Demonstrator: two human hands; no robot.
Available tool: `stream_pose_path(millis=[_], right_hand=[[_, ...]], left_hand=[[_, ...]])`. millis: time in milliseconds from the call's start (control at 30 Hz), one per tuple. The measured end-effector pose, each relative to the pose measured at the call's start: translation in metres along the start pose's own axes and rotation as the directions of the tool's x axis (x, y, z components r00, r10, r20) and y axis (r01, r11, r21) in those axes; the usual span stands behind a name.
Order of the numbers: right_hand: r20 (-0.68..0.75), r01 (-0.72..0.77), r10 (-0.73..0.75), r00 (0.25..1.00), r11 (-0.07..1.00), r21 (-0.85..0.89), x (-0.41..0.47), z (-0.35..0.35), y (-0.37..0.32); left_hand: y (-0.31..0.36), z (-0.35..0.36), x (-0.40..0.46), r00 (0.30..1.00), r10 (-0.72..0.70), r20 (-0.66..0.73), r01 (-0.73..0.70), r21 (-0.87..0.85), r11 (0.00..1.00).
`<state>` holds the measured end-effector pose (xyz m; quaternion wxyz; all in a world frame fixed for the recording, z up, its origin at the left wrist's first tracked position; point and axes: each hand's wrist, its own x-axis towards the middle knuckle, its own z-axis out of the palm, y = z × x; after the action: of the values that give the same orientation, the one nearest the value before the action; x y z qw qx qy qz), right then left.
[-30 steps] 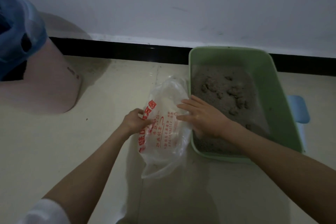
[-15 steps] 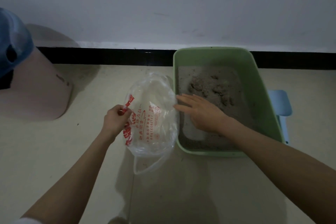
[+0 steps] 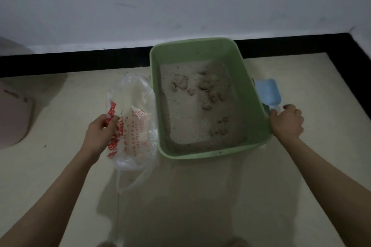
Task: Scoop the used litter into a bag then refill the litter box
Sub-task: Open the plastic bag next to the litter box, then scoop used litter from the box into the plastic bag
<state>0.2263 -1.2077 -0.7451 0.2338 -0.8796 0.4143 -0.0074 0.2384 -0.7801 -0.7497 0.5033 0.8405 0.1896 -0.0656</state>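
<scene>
While the L hand (image 3: 100,134) is pinching the clear bag (image 3: 134,122) just left of the green litter box (image 3: 255,94), the R hand (image 3: 286,123) is curling round the blue scoop (image 3: 268,91) handle beside the box's right wall; clumpy litter (image 3: 200,106) is lying inside.

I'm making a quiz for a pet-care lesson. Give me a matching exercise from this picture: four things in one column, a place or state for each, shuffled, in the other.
Things:
1. plastic bag
2. litter box
3. blue scoop
4. right hand

Places or states:
A. green, with clumped litter inside
B. curled round the scoop's handle
C. left of the box, held by the left hand
D. on the floor, right of the box

Pairs: 1-C, 2-A, 3-D, 4-B
</scene>
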Motion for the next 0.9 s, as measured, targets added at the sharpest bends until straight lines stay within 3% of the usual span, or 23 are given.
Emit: stream_pose_path(millis=[100,233,367,533,633,733,833,900], right_hand=[[0.215,-0.179,0.155,0.964,0.979,0.094,0.021,0.012,0.010],[0.382,-0.281,0.149,0.912,0.907,0.315,0.032,0.015,0.005],[0.519,-0.402,0.168,0.838,0.834,0.379,0.034,0.013,0.000],[0.328,-0.346,0.196,0.924,0.795,0.498,0.027,0.009,-0.005],[0.114,-0.166,0.124,0.986,0.825,0.540,0.022,0.000,-0.015],[-0.067,0.021,0.014,0.998,0.869,0.494,0.008,-0.017,-0.032],[-0.076,0.123,-0.099,0.992,0.878,0.462,-0.008,-0.027,-0.048],[0.024,0.165,-0.184,0.983,0.926,0.340,-0.017,-0.034,-0.052]], left_hand=[[0.005,0.002,0.002,0.999,0.036,-0.018,-0.036,0.040,0.999],[0.004,0.005,-0.001,0.999,0.028,-0.040,-0.026,0.043,0.999],[0.005,0.009,-0.005,1.000,0.026,-0.011,-0.026,0.056,0.998],[0.007,0.011,-0.007,1.000,0.030,0.007,-0.030,0.042,0.999],[0.007,0.012,-0.008,0.999,0.037,0.021,-0.038,0.052,0.998],[0.007,0.012,-0.008,0.999,0.031,0.019,-0.032,0.028,0.999],[0.009,0.014,-0.010,0.999,0.041,0.016,-0.041,0.014,0.999],[0.010,0.014,-0.013,0.999,0.045,0.015,-0.045,0.004,0.999]])
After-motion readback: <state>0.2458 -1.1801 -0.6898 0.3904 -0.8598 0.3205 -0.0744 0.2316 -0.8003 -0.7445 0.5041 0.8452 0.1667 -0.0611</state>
